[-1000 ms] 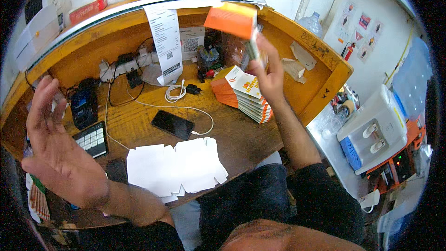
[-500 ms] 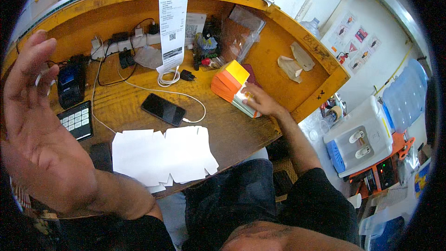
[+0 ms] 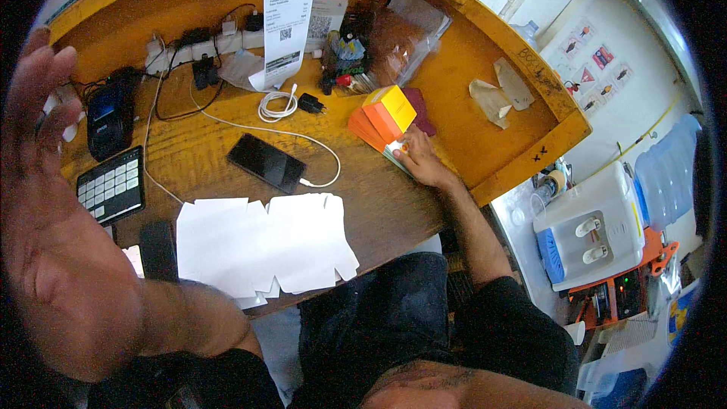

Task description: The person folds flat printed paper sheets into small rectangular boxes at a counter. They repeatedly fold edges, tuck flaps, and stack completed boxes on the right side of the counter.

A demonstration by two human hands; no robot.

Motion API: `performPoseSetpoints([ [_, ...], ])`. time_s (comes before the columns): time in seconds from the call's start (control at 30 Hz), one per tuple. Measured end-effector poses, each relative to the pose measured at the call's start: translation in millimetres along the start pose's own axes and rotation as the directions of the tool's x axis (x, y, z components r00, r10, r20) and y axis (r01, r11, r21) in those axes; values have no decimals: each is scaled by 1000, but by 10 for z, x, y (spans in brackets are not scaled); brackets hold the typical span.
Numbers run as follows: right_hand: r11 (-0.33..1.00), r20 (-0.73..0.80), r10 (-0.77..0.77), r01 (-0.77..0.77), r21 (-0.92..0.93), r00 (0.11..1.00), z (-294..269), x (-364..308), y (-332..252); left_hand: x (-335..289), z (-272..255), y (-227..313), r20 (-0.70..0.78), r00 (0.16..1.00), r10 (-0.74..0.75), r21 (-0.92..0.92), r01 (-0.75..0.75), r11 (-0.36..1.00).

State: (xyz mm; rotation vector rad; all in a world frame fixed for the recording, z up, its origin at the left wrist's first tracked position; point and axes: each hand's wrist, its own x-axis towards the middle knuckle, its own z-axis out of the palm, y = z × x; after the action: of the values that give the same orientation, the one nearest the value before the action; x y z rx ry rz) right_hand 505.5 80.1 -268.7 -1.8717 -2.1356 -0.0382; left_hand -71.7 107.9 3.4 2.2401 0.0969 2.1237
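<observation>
My right hand (image 3: 422,159) rests at the near end of a stack of folded orange, yellow and white card pieces (image 3: 382,117), with its fingers curled over the white end. What the thumb side grips is partly hidden. My left hand (image 3: 57,204) is raised close to the camera at the far left. Its fingers are spread, slightly blurred, and hold nothing. Between the hands, white cut paper sheets (image 3: 261,246) overlap at the desk's near edge. Behind them lies a black phone (image 3: 266,163) with a white charging cable (image 3: 337,155) plugged in.
A tablet (image 3: 113,184) and a card terminal (image 3: 110,125) stand at the left. A long receipt (image 3: 289,15) hangs from the back ledge. A clear plastic bag (image 3: 413,38) and torn brown paper (image 3: 492,102) are beyond the stack. A water dispenser (image 3: 591,227) stands right.
The view has shifted a little. My right hand is more curled on the stack, whose yellow top sits tilted further up. My left hand stays raised, slightly lower and more blurred.
</observation>
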Motion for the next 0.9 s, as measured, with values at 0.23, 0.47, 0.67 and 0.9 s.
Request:
performPoseSetpoints([
  [0.23,941,-77,50,-21,337,996,-433,247,-247,-17,51,105,-22,999,-29,128,32,991],
  [0.47,997,-24,-70,69,-41,997,-721,416,-342,2,30,88,-51,997,-62,34,64,997],
  [0.67,984,10,-5,3,178,1000,-604,598,-310,-22,-130,-154,47,999,3,-75,1,997],
  [0.9,976,41,201,-197,-93,979,-288,376,-550,-19,32,-100,-72,995,-74,-100,67,993],
])
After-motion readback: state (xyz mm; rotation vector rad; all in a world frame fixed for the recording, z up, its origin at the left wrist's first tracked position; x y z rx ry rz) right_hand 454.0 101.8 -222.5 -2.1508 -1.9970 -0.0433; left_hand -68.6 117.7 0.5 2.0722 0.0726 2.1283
